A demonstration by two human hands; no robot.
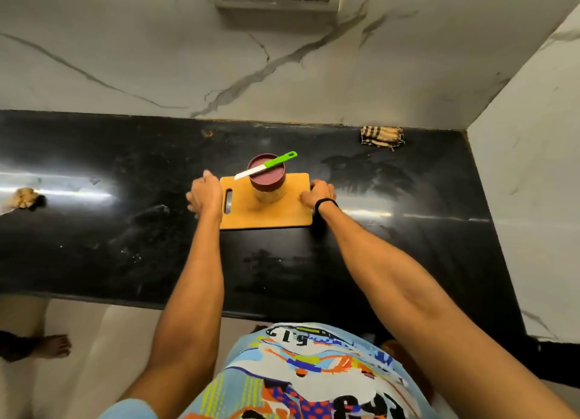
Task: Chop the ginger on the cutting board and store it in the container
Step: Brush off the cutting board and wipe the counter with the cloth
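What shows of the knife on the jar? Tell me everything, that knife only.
The knife is small, with a pointed white blade and a bright green handle that looks plastic. It lies flat across the dark red lid of the container, which stands on the cutting board. The blade tip juts past the lid toward the left, the handle past it toward the back right. Only the lid touches it.

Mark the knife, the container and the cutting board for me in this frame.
knife (280, 159): head view, on its green handle.
container (269, 182): head view, on the dark red lid, just below the blade.
cutting board (276, 218): head view, on bare wood near the front edge.
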